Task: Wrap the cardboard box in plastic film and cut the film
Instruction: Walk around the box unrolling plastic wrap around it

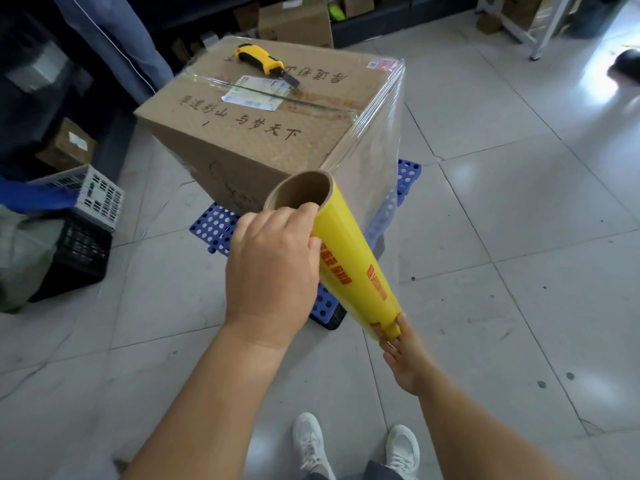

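One cardboard box (pixel 249 123) stands in the middle of the tiled floor (pixel 519 202), set on a single blue perforated pallet (pixel 214 226) whose corners poke out near and to the right. Clear plastic film (pixel 374 140) is stretched across the box's right side and over the far right corner; the near left face looks bare cardboard.

One roll of film (pixel 349 261) is held up just in front of the box's near corner, tilted, its open cardboard core at the far end and its yellow printed body running toward the near right. The film runs from the roll to the box's right side. Two hands hold it: the left hand (pixel 273 268) is wrapped firmly around the upper end, just below the core's rim, and the right hand (pixel 405 358) pinches the lower end with fingers closed on it.

One yellow and black utility knife (pixel 265 62) lies on top of the box, toward its far side, with its blade pointing right, touching a white shipping label (pixel 256 91).

To the left sit two crates, one white crate (pixel 93 195) stacked on one black crate (pixel 83 251). Several more cartons (pixel 298 22) line the far wall. Two white sneakers (pixel 356 445) show at the near edge.
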`<move>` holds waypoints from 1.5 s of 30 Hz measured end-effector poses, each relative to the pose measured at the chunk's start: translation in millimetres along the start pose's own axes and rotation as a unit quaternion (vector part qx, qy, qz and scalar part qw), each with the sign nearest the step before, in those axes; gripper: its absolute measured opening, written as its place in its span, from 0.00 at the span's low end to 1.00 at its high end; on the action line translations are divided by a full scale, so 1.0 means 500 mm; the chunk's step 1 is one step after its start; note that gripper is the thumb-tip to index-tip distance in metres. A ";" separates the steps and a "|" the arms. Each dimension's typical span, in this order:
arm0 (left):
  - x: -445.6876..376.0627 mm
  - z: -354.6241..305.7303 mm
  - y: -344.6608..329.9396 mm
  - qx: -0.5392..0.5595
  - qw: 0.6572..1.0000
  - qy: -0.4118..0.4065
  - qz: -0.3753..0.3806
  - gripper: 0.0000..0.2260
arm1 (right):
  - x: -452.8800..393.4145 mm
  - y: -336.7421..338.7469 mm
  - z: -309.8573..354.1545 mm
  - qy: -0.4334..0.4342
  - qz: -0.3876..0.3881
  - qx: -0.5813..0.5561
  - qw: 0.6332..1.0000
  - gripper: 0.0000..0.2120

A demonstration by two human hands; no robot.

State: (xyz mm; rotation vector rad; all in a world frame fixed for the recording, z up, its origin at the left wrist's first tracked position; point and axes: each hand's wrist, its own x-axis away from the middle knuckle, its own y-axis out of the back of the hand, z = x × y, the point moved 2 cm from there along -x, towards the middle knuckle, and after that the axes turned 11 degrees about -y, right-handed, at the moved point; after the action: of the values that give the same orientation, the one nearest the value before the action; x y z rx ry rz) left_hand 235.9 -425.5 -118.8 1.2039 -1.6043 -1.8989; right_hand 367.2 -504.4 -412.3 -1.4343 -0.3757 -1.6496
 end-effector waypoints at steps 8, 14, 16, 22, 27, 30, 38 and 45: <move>0.045 0.082 0.009 0.021 0.999 -0.036 -0.008 0.11 | -0.020 -0.080 -0.077 -0.002 -0.033 -0.043 0.999 0.32; 0.058 0.182 0.026 0.035 0.997 -0.074 -0.005 0.08 | -0.038 -0.182 -0.113 0.004 -0.060 -0.076 0.995 0.31; 0.061 0.219 0.030 0.040 0.995 -0.088 -0.009 0.07 | -0.045 -0.220 -0.123 0.012 -0.068 -0.084 0.994 0.31; 0.069 0.312 0.026 0.056 0.988 -0.143 -0.011 0.12 | -0.068 -0.316 -0.149 0.020 -0.095 -0.117 0.988 0.31; 0.069 0.378 0.022 0.080 0.979 -0.184 -0.017 0.10 | -0.087 -0.378 -0.157 0.038 -0.113 -0.145 0.982 0.31; 0.062 0.415 0.015 0.085 0.975 -0.207 -0.006 0.10 | -0.102 -0.405 -0.160 0.049 -0.124 -0.168 0.977 0.33; 0.015 0.504 -0.015 0.110 0.961 -0.252 0.003 0.09 | -0.142 -0.478 -0.146 0.055 -0.158 -0.241 0.956 0.34; -0.041 0.599 -0.054 0.153 0.942 -0.298 0.009 0.13 | -0.183 -0.551 -0.137 0.085 -0.175 -0.353 0.915 0.36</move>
State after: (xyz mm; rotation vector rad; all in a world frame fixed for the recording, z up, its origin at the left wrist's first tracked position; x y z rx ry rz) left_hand 16.1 -220.6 -141.7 0.7352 -2.2776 -2.1915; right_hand 106.0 -361.9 -428.2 -1.7855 0.0966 -2.3365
